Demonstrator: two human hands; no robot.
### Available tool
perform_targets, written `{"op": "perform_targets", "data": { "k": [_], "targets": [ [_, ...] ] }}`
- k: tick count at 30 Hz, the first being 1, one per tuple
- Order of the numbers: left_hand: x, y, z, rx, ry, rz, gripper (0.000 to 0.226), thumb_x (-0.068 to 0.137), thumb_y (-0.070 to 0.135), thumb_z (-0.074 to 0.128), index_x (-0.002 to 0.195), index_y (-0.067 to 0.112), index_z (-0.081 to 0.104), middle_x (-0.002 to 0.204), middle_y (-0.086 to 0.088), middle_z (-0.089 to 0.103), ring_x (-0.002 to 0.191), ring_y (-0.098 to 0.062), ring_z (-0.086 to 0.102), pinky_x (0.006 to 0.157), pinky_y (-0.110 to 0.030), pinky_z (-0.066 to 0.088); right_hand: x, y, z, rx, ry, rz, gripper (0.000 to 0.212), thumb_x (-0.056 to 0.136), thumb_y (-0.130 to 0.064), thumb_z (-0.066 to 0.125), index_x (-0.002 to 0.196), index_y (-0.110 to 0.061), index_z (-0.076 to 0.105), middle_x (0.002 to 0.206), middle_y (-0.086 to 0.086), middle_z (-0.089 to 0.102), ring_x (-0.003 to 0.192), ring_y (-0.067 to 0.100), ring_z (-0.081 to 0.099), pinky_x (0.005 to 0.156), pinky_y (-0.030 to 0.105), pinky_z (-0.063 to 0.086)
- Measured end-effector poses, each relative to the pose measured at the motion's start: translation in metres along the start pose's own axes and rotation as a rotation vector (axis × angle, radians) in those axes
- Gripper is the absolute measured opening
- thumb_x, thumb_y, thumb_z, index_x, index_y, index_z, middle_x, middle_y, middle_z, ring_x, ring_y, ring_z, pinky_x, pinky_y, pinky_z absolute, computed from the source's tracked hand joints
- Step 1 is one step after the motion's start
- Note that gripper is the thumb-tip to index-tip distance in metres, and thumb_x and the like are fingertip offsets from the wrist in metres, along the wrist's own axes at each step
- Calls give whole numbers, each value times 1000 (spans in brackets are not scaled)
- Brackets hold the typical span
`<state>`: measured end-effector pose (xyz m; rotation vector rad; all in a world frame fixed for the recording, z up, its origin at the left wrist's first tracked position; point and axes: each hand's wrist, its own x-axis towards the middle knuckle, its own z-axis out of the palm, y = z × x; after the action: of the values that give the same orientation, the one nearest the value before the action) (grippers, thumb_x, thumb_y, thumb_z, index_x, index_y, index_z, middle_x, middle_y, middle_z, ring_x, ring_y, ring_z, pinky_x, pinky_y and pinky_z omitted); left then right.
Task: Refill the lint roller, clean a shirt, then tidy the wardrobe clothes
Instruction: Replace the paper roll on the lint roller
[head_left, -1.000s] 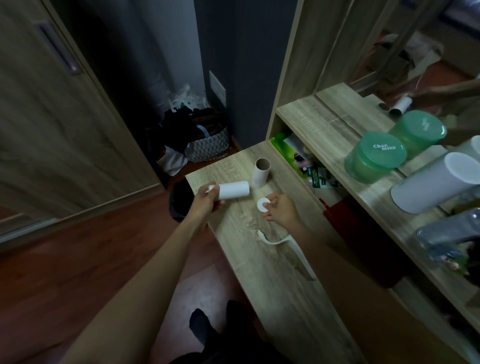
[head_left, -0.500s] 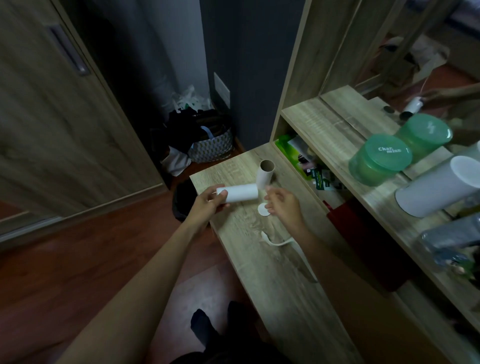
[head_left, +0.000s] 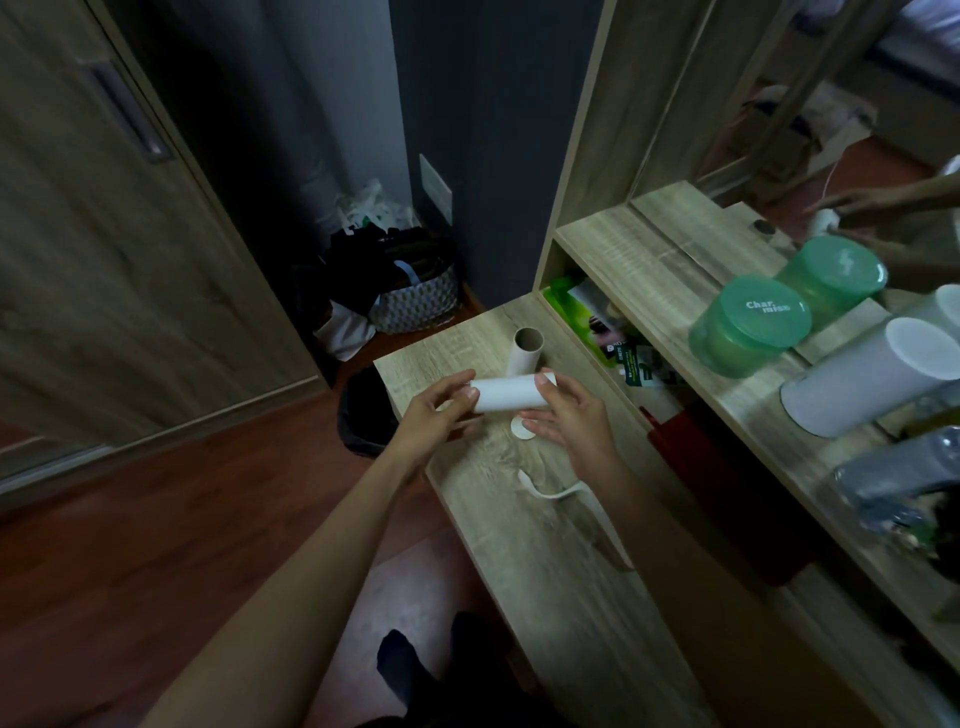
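A white lint roller refill is held level above the wooden desk. My left hand grips its left end and my right hand holds its right end. Behind it an empty brown cardboard core stands upright on the desk. A small white round cap lies on the desk under the refill. The white lint roller handle lies on the desk nearer to me, beside my right forearm.
A black waste bin stands on the floor left of the desk. A patterned basket of clothes sits in the corner. Two green tubs and a white cylinder stand on the shelf at right. A wardrobe door is at left.
My right hand left the cap on the desk and rose to take the refill's right end. The refill moved a little to the right, in front of the cardboard core.
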<state>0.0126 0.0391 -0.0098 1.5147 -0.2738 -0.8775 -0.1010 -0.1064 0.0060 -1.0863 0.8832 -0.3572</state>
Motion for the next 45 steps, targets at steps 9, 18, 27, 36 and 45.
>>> {"op": "perform_targets", "data": {
  "k": [9,18,27,36,45],
  "targets": [
    [5,3,2,-73,-21,6,36,88,8,67,123,11,63,108,-1,58,94,-14,66,79,-22,57,6,-1,-10,24,-31,34,40,91,-25,62,126,-6,56,113,24,64,89,33,70,73,34,60],
    [10,6,4,-12,-69,68,34,87,11,69,120,10,65,109,1,59,87,3,66,81,-20,55,12,-5,-17,86,-77,100,27,91,-24,63,112,-9,58,112,21,63,94,33,70,82,39,58],
    [11,8,17,62,-73,82,36,77,23,80,112,23,71,124,-9,57,97,-21,68,89,-33,56,21,2,-26,179,-146,183,18,96,-24,54,109,-12,59,130,24,51,102,31,65,80,36,59],
    [6,8,23,94,-37,128,35,80,21,77,114,27,70,107,2,56,87,-15,67,93,-38,55,21,4,-30,211,-144,186,18,97,-24,51,107,-11,58,125,24,55,98,28,67,78,34,59],
    [8,8,13,239,-84,205,42,82,14,75,123,19,66,108,6,70,79,-8,68,88,-27,54,21,-2,-30,129,-65,155,23,92,-27,60,107,-10,59,120,21,58,99,29,68,78,33,59]
  ]
}}
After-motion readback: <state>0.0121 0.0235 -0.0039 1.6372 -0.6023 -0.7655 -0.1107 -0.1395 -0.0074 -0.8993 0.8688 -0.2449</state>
